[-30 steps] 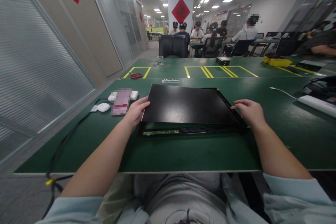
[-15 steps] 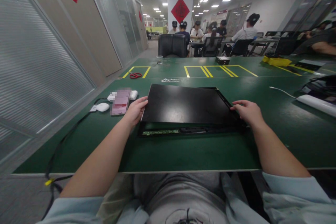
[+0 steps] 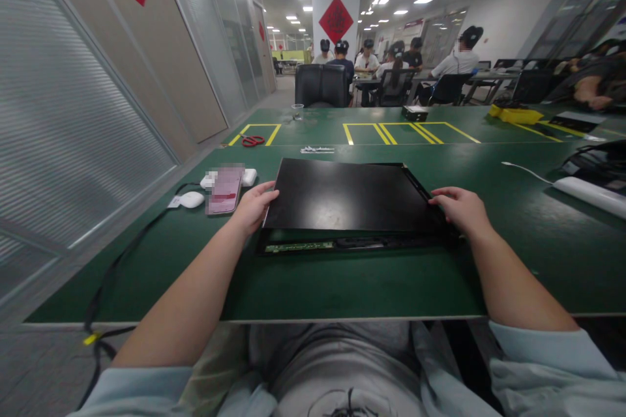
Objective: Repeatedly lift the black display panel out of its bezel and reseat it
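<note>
A glossy black display panel (image 3: 342, 199) lies over a black frame (image 3: 415, 242), its left side raised and the two out of line. Along the near strip of the frame a green circuit board (image 3: 298, 247) shows. My left hand (image 3: 255, 206) pinches the panel's left edge, thumb on top and fingers partly hidden behind it. My right hand (image 3: 460, 207) is closed at the right edge of the black frame, with thumb and forefinger together there.
Left of the panel are a phone (image 3: 225, 190), a white plug-like piece (image 3: 190, 200) and a black cable (image 3: 117, 260). Red scissors (image 3: 253, 141) and small white parts (image 3: 317, 150) lie beyond. A white bar (image 3: 591, 194) with a cord is at right. People sit farther back.
The left edge of the panel has shifted very slightly right and down with my left hand. My right hand has stayed almost still.
</note>
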`<state>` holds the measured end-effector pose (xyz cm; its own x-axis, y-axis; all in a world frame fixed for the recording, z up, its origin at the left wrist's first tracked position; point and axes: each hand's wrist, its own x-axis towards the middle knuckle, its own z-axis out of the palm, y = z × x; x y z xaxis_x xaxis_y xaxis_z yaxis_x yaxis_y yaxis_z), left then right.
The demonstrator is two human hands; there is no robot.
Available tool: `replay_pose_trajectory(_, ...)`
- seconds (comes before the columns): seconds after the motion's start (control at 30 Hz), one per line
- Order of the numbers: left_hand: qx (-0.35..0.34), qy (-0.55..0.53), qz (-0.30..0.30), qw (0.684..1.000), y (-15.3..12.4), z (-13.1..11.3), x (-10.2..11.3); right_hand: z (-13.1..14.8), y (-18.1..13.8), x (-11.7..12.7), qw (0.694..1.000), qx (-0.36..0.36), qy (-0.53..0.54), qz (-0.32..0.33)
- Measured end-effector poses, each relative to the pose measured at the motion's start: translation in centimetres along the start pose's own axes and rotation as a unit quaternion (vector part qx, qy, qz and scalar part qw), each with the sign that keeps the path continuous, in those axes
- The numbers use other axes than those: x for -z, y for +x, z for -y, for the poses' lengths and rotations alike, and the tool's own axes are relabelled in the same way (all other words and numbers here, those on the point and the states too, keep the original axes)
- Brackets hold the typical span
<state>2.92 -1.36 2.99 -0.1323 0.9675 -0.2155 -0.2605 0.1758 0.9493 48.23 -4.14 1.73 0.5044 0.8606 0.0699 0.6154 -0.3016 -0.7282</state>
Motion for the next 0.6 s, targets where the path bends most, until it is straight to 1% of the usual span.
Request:
replay_pose_trajectory(0.27,0.006,-0.001,-0.007,1.0,0.4,0.2,0.1,-0.3,0.1,-0.3,1.0,0.013,0.004,0.012)
replay_pose_trajectory(0.4,-0.006,-0.001,0.005,1.0,0.8,0.7,0.3,-0.3,0.1,-0.4,1.0,0.011,-0.004,0.02)
replay_pose_trajectory(0.6,-0.021,0.029,-0.012,0.999,1.4,1.2,0.8,0.0,-0.1,-0.3,1.0,-0.001,-0.015,0.024)
